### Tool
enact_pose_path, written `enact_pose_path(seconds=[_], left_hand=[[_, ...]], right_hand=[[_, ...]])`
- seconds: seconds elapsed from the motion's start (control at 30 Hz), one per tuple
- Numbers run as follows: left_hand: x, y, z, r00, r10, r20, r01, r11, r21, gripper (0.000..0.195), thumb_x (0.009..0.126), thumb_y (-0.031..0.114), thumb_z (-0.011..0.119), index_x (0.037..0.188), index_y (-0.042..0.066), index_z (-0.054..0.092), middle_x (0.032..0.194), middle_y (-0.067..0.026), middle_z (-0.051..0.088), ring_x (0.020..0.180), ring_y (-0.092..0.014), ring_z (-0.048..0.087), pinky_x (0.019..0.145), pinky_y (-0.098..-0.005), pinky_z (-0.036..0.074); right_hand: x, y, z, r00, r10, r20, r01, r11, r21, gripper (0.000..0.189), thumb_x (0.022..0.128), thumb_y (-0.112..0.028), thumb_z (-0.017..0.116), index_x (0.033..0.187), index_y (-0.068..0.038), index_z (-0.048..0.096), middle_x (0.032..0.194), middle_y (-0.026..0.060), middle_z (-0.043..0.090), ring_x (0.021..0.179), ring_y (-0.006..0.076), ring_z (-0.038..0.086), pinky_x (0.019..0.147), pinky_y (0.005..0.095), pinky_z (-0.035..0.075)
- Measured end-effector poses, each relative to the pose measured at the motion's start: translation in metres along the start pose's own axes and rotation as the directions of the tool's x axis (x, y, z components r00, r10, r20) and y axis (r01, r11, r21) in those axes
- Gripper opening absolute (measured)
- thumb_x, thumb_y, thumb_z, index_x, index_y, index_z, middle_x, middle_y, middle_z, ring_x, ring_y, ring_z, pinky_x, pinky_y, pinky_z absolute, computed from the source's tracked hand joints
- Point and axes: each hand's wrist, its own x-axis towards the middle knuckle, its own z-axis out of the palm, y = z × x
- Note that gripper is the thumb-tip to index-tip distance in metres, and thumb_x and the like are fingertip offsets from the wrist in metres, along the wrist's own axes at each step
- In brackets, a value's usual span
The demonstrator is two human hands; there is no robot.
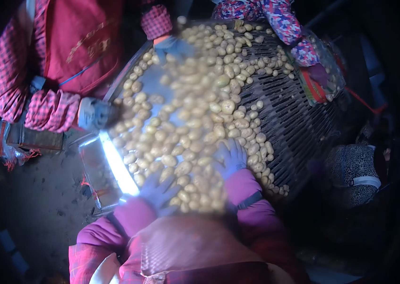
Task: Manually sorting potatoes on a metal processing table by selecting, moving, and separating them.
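Observation:
Many potatoes (183,168) lie spread over a slatted sorting table in front of me. My left hand (159,193), in a bluish glove, rests at the near left edge of the potatoes with its fingers apart. Farther in and to the right, my gloved right hand (232,158) lies on the potatoes, fingers spread. I see nothing gripped in either hand. A haze blurs the middle of the heap, so single potatoes there are hard to tell apart.
Dark slats (285,117) slope down to the right. At the left edge a bright metal chute (118,163) meets a clear plastic bag (97,170). A co-worker's gloved hands (95,114) reach in from the left. Another person's gloved hand (318,75) touches a bag (313,87) at upper right.

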Motion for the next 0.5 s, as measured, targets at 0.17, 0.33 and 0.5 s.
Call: enact_pose_path(seconds=[0.17, 0.33, 0.5], left_hand=[[0.008, 0.004, -0.001, 0.999, -0.017, 0.046, 0.015, 0.999, 0.038, 0.079, 0.075, 0.06, 0.073, 0.143, 0.025, 0.055, 0.149, -0.0161, 0.045, 0.139, -0.059, 0.031, 0.105, -0.0711, 0.035], [0.008, 0.004, -0.001, 1.0, -0.005, 0.016, 0.004, 0.999, 0.049, 0.081, 0.073, 0.06, 0.075, 0.143, 0.025, 0.055, 0.149, -0.0161, 0.045, 0.138, -0.06, 0.031, 0.105, -0.0717, 0.034], [0.01, 0.005, -0.001, 0.999, -0.013, 0.044, 0.012, 0.999, 0.031, 0.08, 0.074, 0.061, 0.073, 0.143, 0.025, 0.055, 0.15, -0.0166, 0.045, 0.138, -0.06, 0.03, 0.106, -0.0726, 0.033]], right_hand=[[0.029, 0.064, 0.003, 0.995, 0.069, 0.076, -0.066, 0.997, -0.037, 0.06, 0.089, -0.048, 0.063, 0.139, -0.017, 0.055, 0.15, 0.017, 0.043, 0.139, 0.0427, 0.037, 0.109, 0.0571, 0.036], [0.022, 0.132, -0.008, 0.954, 0.268, 0.132, -0.241, 0.952, -0.191, 0.057, 0.089, -0.047, 0.063, 0.14, -0.021, 0.057, 0.159, 0.0109, 0.036, 0.145, 0.0401, 0.03, 0.114, 0.0526, 0.035], [-0.05, 0.153, -0.034, 0.946, 0.284, 0.157, -0.295, 0.954, 0.054, 0.063, 0.089, -0.046, 0.066, 0.145, -0.019, 0.054, 0.16, 0.0133, 0.035, 0.136, 0.0419, 0.042, 0.11, 0.0537, 0.039]])
